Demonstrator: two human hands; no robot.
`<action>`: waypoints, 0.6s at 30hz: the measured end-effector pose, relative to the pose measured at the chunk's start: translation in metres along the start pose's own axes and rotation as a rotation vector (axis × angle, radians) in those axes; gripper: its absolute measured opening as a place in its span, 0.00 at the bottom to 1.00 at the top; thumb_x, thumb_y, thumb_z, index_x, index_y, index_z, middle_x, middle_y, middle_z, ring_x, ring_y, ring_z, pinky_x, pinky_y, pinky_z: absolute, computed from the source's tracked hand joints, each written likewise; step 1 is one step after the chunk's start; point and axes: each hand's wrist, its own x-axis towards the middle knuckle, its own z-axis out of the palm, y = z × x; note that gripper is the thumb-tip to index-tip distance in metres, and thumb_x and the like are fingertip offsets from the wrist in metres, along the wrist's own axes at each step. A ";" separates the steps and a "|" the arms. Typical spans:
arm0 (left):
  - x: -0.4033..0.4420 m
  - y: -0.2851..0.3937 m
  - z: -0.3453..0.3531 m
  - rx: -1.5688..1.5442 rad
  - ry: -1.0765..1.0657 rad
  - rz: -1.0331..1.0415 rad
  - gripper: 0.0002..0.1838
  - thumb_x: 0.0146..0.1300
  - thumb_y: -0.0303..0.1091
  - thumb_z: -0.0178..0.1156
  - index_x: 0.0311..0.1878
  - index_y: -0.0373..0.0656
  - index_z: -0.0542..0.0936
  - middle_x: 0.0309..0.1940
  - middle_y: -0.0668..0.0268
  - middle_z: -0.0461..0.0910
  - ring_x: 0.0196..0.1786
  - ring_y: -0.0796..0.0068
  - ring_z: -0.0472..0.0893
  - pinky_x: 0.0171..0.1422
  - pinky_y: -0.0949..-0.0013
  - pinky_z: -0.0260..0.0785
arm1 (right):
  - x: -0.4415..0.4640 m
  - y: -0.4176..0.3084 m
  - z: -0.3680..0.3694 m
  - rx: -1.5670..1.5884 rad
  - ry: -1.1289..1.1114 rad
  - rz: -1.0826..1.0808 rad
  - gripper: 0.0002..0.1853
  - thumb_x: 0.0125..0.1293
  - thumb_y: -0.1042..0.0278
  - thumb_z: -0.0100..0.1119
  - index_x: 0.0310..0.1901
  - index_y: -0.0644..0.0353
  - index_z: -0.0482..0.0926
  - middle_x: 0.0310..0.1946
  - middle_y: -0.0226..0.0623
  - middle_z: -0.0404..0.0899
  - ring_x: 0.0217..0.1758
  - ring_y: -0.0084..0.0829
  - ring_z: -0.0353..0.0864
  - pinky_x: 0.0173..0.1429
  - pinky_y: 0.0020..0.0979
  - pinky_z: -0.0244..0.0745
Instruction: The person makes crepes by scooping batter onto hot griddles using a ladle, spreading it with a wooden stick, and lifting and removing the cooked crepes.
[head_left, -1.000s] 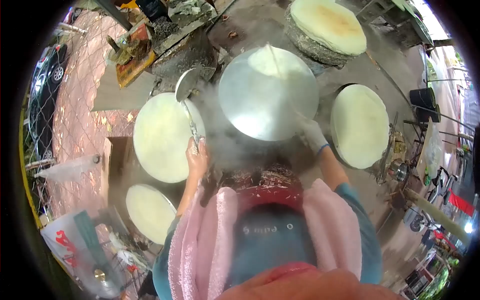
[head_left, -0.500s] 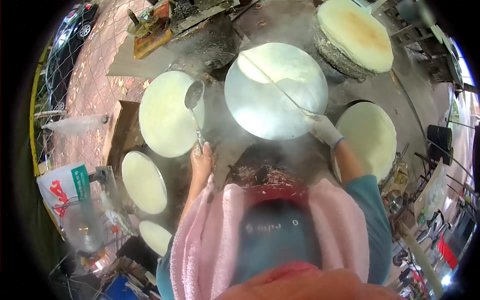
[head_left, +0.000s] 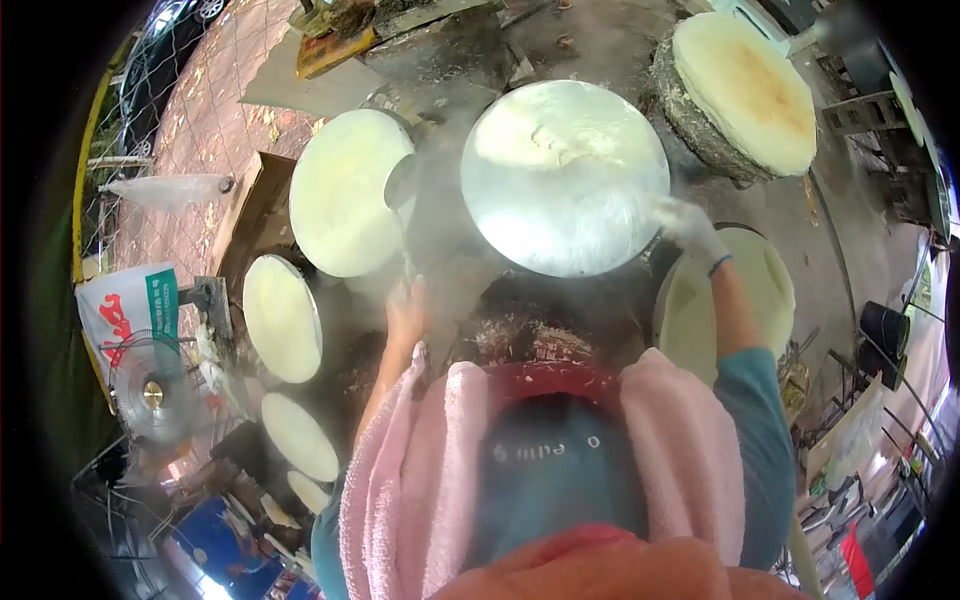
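Note:
My left hand (head_left: 405, 308) is closed round the handle of a ladle (head_left: 401, 185), whose bowl hangs by the right edge of a round griddle covered by a pale yellowish sheet (head_left: 350, 195); steam blurs it. In the middle lies a shiny round metal griddle (head_left: 560, 235) with whitish batter (head_left: 570, 120) over its far part. My right hand (head_left: 692, 236), in a white glove, is at this griddle's right edge, smeared by motion and steam. Its fingers look closed round the thin stick seen earlier, but the stick itself is hard to make out now.
Further pale round sheets lie at right (head_left: 765, 280), at left (head_left: 283, 318) and lower left (head_left: 300, 436). A thick pale stack with a browned top (head_left: 745, 90) stands far right. A fan (head_left: 152, 394), cardboard (head_left: 256, 215) and wire fence (head_left: 180, 110) are on the left.
My right hand has moved right and slightly nearer, and the stick across the griddle has blurred from sight. The batter's edge now looks wavy. My left hand still grips the ladle; the view has shifted.

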 end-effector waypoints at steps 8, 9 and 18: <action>-0.025 0.005 -0.004 -0.120 -0.005 -0.266 0.12 0.71 0.35 0.50 0.31 0.40 0.69 0.13 0.69 0.66 0.10 0.77 0.65 0.15 0.70 0.56 | -0.005 -0.014 0.008 0.068 -0.282 0.128 0.23 0.65 0.59 0.62 0.60 0.59 0.77 0.30 0.24 0.78 0.22 0.16 0.65 0.27 0.22 0.62; -0.028 -0.006 -0.004 -0.123 -0.001 -0.261 0.12 0.72 0.35 0.50 0.31 0.40 0.69 0.13 0.69 0.66 0.10 0.77 0.64 0.15 0.70 0.56 | -0.002 -0.010 0.000 0.088 -0.243 0.081 0.24 0.65 0.59 0.62 0.60 0.59 0.77 0.31 0.24 0.79 0.23 0.16 0.66 0.27 0.22 0.62; 0.036 -0.047 0.014 0.157 -0.032 -0.042 0.12 0.71 0.36 0.51 0.33 0.39 0.70 0.15 0.62 0.70 0.17 0.67 0.71 0.22 0.64 0.61 | 0.034 -0.014 -0.004 -0.094 -0.282 0.008 0.25 0.63 0.55 0.64 0.54 0.68 0.79 0.31 0.33 0.78 0.29 0.20 0.71 0.33 0.26 0.68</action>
